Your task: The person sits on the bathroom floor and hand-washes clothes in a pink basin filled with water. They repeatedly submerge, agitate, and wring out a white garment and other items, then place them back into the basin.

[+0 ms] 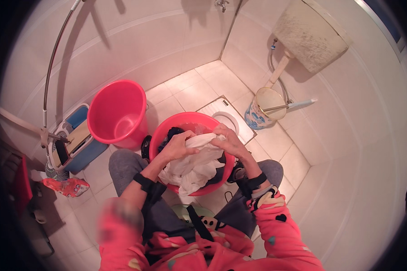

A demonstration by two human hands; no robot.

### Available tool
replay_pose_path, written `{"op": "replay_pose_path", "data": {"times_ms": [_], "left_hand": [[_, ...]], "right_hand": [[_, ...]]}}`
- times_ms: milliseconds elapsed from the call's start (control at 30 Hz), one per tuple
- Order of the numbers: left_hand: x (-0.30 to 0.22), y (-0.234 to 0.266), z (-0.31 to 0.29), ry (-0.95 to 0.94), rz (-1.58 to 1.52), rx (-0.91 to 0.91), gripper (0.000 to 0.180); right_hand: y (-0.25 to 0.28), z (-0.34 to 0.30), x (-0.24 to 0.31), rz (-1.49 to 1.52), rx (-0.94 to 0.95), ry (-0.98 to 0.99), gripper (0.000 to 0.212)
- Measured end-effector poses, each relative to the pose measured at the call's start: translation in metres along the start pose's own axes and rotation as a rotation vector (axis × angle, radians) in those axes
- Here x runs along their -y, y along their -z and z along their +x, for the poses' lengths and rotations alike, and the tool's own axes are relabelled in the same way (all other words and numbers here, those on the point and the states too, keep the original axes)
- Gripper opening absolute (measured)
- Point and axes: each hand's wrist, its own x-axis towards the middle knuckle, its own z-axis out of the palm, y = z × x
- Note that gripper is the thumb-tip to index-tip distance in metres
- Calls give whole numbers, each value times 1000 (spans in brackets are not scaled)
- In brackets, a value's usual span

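Note:
Between my knees stands a red basin (160, 128) with water and clothes in it. My left hand (180, 147) and my right hand (229, 142) are both closed on a white cloth garment (192, 167), its upper part bunched between them. The rest of the garment hangs down over the near side of the basin. Dark clothes (214, 176) lie under and beside the white cloth. Which kind of garment the white cloth is, I cannot tell.
A red bucket (105, 106) stands left of the basin, beside a blue-grey mop bucket (88, 153). On the floor lies an orange packet (68, 186). Behind the basin is a squat toilet (245, 131), with a patterned bin (257, 117) holding a brush under a wall cistern (307, 38).

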Motion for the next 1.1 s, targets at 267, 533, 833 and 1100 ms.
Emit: {"op": "replay_pose_path", "data": {"times_ms": [267, 533, 833, 1100], "left_hand": [[26, -3, -16, -180, 201, 29, 64], [43, 7, -23, -288, 433, -232, 27], [20, 45, -15, 81, -218, -177, 17], [5, 60, 9, 183, -542, -203, 30]], "right_hand": [[7, -15, 33, 142, -103, 135, 23], [35, -20, 34, 217, -242, 152, 25], [47, -16, -2, 661, -421, 72, 22], [49, 19, -47, 864, -440, -7, 10]]}}
